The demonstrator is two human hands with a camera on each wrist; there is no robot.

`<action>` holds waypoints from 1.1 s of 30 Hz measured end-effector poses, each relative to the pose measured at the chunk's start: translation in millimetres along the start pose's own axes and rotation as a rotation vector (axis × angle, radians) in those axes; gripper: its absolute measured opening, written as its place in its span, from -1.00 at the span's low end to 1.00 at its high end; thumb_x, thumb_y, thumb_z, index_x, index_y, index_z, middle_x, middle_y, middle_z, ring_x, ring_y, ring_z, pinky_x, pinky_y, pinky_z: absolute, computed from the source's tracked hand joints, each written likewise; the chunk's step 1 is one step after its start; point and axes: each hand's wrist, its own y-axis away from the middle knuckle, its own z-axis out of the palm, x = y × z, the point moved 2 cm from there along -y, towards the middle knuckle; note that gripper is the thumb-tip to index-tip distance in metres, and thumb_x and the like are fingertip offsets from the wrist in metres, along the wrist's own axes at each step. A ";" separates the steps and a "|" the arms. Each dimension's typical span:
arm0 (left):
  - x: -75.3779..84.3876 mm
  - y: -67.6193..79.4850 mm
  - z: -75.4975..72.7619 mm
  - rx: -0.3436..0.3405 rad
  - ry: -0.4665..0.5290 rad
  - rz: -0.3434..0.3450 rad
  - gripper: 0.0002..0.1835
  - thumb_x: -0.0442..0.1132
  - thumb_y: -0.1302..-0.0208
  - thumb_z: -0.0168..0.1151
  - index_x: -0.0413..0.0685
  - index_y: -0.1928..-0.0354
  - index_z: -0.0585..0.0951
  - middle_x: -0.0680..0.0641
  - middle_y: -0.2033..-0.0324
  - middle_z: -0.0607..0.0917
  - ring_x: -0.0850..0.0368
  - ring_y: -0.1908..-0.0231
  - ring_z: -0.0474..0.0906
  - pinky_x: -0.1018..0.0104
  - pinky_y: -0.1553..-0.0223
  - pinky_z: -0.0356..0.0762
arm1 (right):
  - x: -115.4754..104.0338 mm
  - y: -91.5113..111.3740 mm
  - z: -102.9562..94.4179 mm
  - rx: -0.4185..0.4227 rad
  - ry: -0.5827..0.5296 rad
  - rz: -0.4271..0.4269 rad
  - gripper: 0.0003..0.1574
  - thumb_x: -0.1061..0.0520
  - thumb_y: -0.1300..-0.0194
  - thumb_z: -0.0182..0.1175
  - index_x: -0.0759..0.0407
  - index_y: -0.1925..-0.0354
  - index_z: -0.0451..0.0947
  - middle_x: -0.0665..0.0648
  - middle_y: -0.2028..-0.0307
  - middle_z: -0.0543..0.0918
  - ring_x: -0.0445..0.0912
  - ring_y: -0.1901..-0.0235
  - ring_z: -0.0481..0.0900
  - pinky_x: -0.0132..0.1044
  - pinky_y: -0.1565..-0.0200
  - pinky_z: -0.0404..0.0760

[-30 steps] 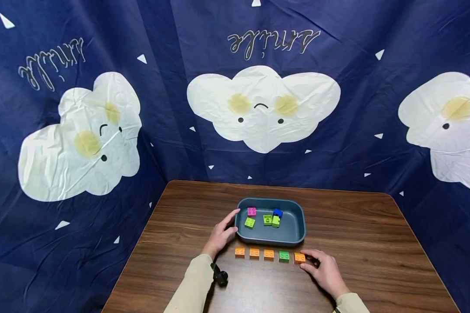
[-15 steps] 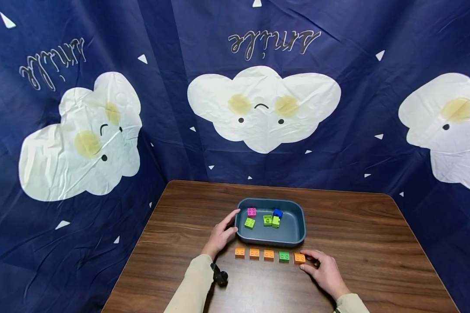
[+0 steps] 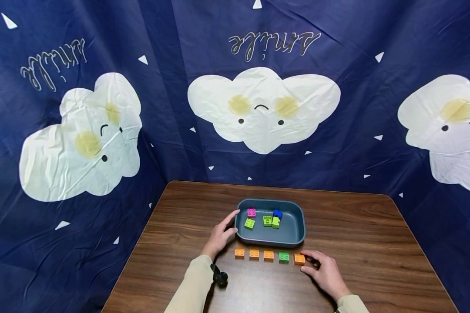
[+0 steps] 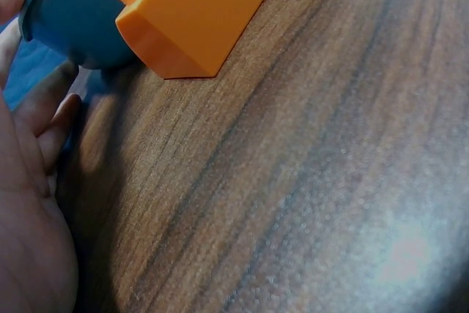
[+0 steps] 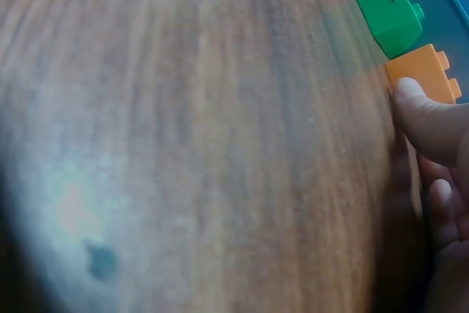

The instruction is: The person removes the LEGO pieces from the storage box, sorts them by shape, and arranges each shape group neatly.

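In the head view, several toy building bricks stand in a row: orange bricks (image 3: 254, 254) and one green brick (image 3: 283, 257), spaced slightly apart. The right hand (image 3: 324, 271) pinches the orange brick (image 3: 299, 259) at the row's right end, its thumb (image 5: 421, 111) against the front side in the right wrist view. At the left end of a dark blue-green tray (image 3: 293, 234), the left hand (image 3: 220, 237) touches the rim with extended fingers. Another orange brick (image 4: 194, 20) appears close up beside that tray in the left wrist view.
Inside the tray lie a pink brick (image 3: 251, 213), a blue brick (image 3: 277, 214) and several lime green bricks (image 3: 249, 224). A wooden table (image 3: 360, 230) carries everything. Behind it hangs a dark blue cloth (image 3: 164, 143) with white clouds. A black camera (image 3: 220, 278) sits at the left wrist.
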 end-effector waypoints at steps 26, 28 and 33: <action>-0.5 -1.7 -1.9 0.008 0.001 -0.007 -0.30 -0.23 -0.44 0.19 0.50 -0.55 0.38 0.05 -0.52 0.42 -0.04 -0.54 0.28 -0.30 -0.52 0.11 | -53.5 -31.7 -60.9 0.131 0.044 -0.289 -0.72 0.23 -0.29 0.47 0.19 0.01 0.79 0.10 0.15 0.83 -0.34 0.29 0.68 -0.29 0.31 0.74; -0.7 -0.5 -1.7 0.013 0.006 -0.014 -0.31 -0.22 -0.45 0.19 0.52 -0.54 0.39 0.06 -0.52 0.42 -0.05 -0.54 0.28 -0.32 -0.51 0.11 | -60.0 -40.4 -60.6 0.125 0.049 -0.320 -0.71 0.22 -0.29 0.47 0.20 0.00 0.78 0.11 0.14 0.82 -0.32 0.29 0.69 -0.26 0.31 0.75; -0.2 2.2 -0.3 0.007 0.021 -0.018 -0.32 -0.21 -0.46 0.20 0.53 -0.54 0.39 0.06 -0.52 0.42 -0.06 -0.54 0.28 -0.34 -0.51 0.10 | -70.1 -60.7 -53.0 0.081 0.079 -0.343 -0.65 0.21 -0.29 0.47 0.15 -0.06 0.76 0.10 0.11 0.80 -0.26 0.28 0.70 -0.22 0.27 0.77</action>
